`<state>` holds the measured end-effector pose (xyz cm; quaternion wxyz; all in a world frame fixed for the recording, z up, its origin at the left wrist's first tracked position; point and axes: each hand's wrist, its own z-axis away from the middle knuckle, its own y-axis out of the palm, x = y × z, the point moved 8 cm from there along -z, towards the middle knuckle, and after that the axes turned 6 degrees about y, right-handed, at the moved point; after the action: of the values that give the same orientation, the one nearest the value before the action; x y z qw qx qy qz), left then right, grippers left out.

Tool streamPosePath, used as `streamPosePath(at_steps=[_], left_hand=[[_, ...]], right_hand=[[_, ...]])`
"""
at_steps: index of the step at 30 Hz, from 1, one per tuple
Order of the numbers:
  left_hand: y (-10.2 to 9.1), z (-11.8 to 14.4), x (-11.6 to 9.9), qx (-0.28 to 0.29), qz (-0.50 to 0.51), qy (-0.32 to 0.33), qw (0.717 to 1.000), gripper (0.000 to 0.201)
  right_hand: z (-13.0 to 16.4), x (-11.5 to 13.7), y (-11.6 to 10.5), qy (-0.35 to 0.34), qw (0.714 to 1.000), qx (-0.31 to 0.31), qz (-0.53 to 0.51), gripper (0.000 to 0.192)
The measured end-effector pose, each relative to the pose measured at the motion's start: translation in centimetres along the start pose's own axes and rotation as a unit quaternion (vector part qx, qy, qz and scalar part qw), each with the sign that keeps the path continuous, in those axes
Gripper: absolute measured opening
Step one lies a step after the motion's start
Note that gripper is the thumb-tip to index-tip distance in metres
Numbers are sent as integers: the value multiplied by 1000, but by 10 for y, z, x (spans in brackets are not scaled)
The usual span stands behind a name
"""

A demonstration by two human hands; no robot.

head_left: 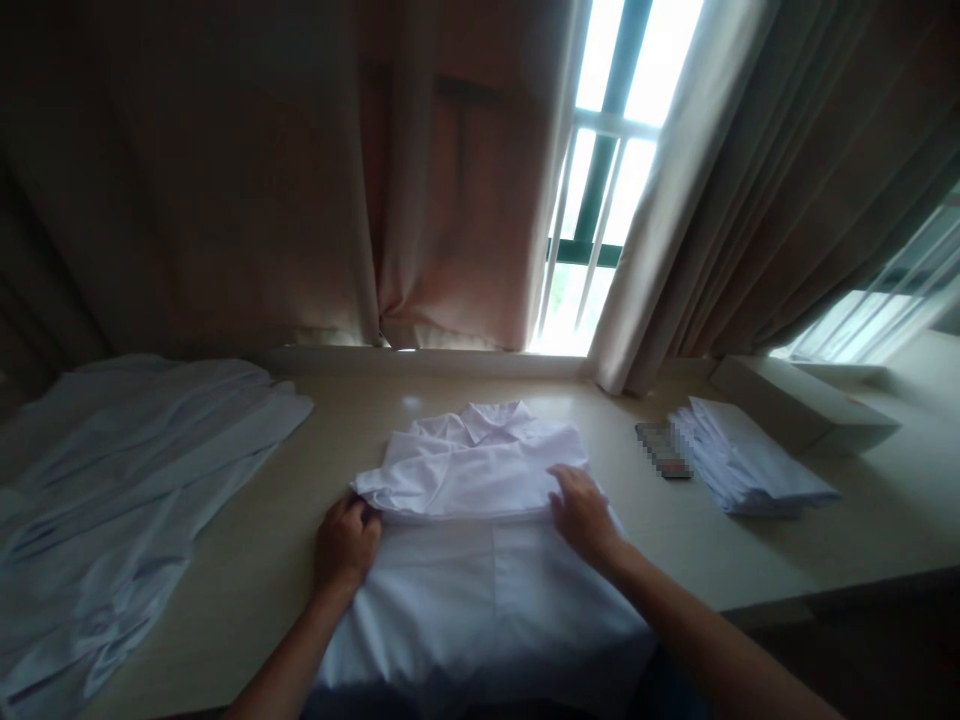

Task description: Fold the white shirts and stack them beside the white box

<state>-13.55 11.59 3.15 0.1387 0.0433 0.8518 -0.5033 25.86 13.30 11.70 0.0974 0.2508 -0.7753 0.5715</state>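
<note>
A white collared shirt (457,600) lies on the table in front of me, its collar pointing away and its lower part hanging toward my body. Fabric is folded across its upper part in a bunched layer. At the left end of that layer, my left hand (347,540) is closed on the shirt's edge, with some fingers hidden by the cloth. My right hand (585,512) grips the right side of the folded layer, its fingers curled on top and the thumb near the fold's front edge.
Loose white garments (150,470) spread over the table's left side. To the right lie a phone-like flat object (664,450), partly blurred, and a stack of folded white cloth (750,458). Behind it sits a pale box (806,405). Curtains (465,200) and a bright window (600,180) border the back.
</note>
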Motion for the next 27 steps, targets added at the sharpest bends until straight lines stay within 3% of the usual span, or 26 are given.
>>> streamPosePath(at_steps=[4, 9, 12, 16, 22, 27], left_hand=[[1, -3, 21, 5, 136, -93, 986, 52], [-1, -14, 27, 92, 168, -179, 965, 58], [2, -17, 29, 127, 237, -229, 936, 47], [8, -13, 35, 116, 354, -290, 882, 39], [9, -18, 37, 85, 396, -277, 872, 45], [5, -32, 15, 70, 437, -237, 865, 47]], right_hand=[[-4, -64, -14, 72, 996, -4, 62, 49], [9, -86, -2, 86, 991, 42, 89, 61], [14, -96, 2, 107, 987, 53, 111, 47], [16, -114, -1, 136, 984, 29, 115, 28], [21, -137, -10, 152, 987, -9, 49, 20], [24, -147, -20, 135, 987, -65, 50, 21]])
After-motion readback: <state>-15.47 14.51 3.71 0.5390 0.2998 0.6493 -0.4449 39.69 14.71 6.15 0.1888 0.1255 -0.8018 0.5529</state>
